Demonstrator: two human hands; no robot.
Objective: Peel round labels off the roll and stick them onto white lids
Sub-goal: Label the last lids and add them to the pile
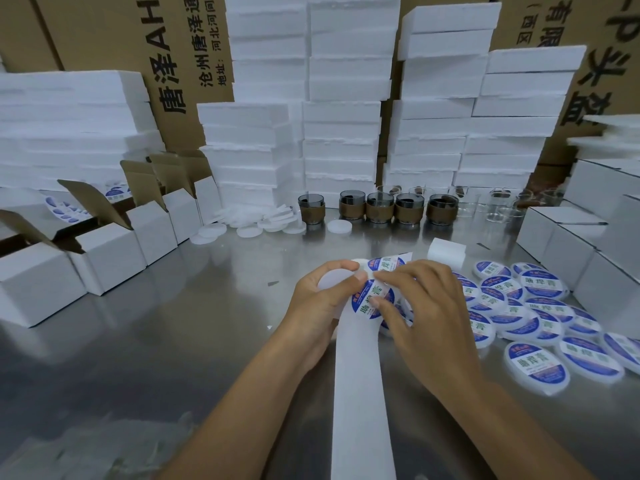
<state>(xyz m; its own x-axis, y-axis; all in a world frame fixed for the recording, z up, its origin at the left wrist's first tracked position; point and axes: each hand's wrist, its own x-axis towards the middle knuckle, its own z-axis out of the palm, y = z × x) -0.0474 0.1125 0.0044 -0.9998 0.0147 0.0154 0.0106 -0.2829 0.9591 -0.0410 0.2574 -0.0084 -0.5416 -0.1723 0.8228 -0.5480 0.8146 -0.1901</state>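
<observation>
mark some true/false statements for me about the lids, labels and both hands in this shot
1. The labelled lids lie in a pile to the right of the hands. True.
2. The right hand is idle, touching nothing. False: its fingers pinch a round label on the backing strip.
3. The left hand holds a plain white lid. True.
4. The unlabelled lids sit inside the jars. False: they lie loose on the table, left of the jars.
5. The backing strip trails from the hands toward the camera. True.
</observation>
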